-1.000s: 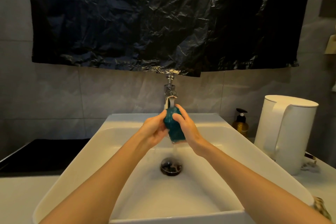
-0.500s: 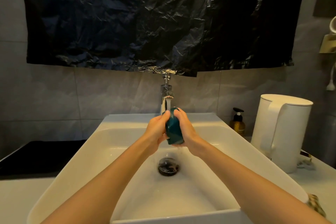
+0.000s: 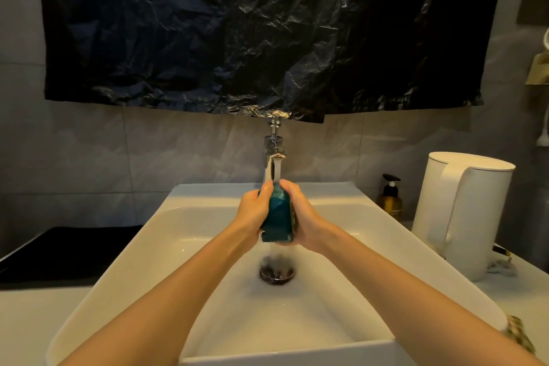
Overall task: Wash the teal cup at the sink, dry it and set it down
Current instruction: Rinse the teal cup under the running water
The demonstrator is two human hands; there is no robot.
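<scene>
The teal cup [image 3: 279,217] is held over the middle of the white sink [image 3: 208,321], under the running chrome faucet [image 3: 274,157]. My left hand [image 3: 254,214] grips its left side and my right hand [image 3: 303,217] grips its right side, fingers curled round it. Water streams onto the cup and falls from its bottom to the dark drain [image 3: 277,272]. Much of the cup is hidden between my palms.
A white kettle [image 3: 463,214] stands on the counter right of the sink, with an amber pump bottle [image 3: 389,203] behind it. A black surface [image 3: 65,249] lies to the left. Black plastic sheeting [image 3: 252,30] hangs on the wall above the faucet.
Both hands have shifted round the cup under the stream, turning it; the cup now sits more upright between my palms. The camera view has drifted slightly.
</scene>
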